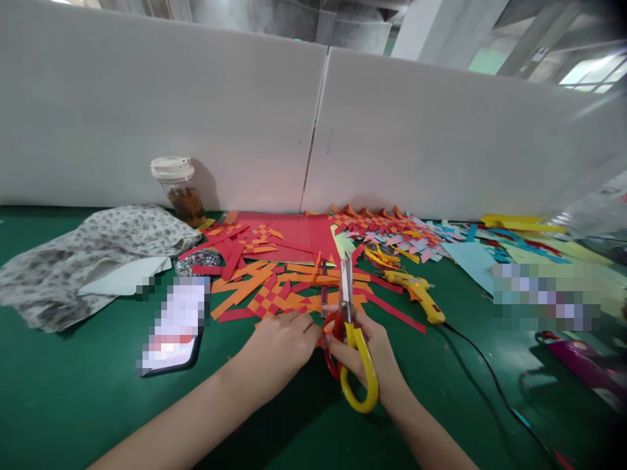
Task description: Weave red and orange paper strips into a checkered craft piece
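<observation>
Scissors [359, 365] with one yellow and one red handle loop are in my right hand [375, 346], their blades pointing up and away from me. Beside them, my left hand [287, 346] is closed with its fingertips against my right fingers. A small orange-red paper piece [321, 338] shows between the two hands, mostly hidden by the left fingers. Just beyond the left hand lies a woven red-and-orange checkered paper [269, 297], among loose orange paper strips [240, 297] and red paper strips [396, 312].
A yellow glue gun [416, 290] with a black cord lies to the right. Left are a phone [174, 326], a patterned cloth [108, 241] and a lidded cup [181, 192]. Red sheets [294, 235] and woven paper pieces [377, 225] lie along the white partition [196, 91].
</observation>
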Demonstrator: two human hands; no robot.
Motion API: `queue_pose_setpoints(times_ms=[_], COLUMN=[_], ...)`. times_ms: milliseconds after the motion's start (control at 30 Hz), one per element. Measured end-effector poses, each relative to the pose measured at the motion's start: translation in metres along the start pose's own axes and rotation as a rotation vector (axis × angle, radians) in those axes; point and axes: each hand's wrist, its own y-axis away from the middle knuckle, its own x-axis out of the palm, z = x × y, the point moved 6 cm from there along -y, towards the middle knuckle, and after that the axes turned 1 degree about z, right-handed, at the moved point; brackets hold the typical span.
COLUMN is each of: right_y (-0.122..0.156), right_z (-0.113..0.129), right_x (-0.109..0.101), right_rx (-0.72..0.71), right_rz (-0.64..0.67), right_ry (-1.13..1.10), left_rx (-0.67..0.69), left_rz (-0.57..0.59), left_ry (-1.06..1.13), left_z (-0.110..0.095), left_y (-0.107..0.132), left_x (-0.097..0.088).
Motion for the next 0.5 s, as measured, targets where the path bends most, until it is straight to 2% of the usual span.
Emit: queue_pose_setpoints(times_ms=[200,300,400,500], right_y=[0.000,0.001,0.002,0.001], right_z=[0.001,0.002,0.001,0.002], right_x=[0.002,0.002,0.001,0.000], right_rx=[0.014,0.024,0.021,-0.023], right_rz=[0.019,0.026,0.019,0.004], right_ry=[-0.011,-0.012,0.008,0.012], left_rx=[0.043,0.014,-0.083,-0.229], left_rz=[-0.084,-0.109,-0.068,-0.009], left_ry=[-0.097,-0.077,0.042,0.342], left_z=[-0.007,-0.007,0.003,0.019], left_y=[0.000,0.000,0.000,0.000], left_x=[0.001,0.002,0.004,0.008])
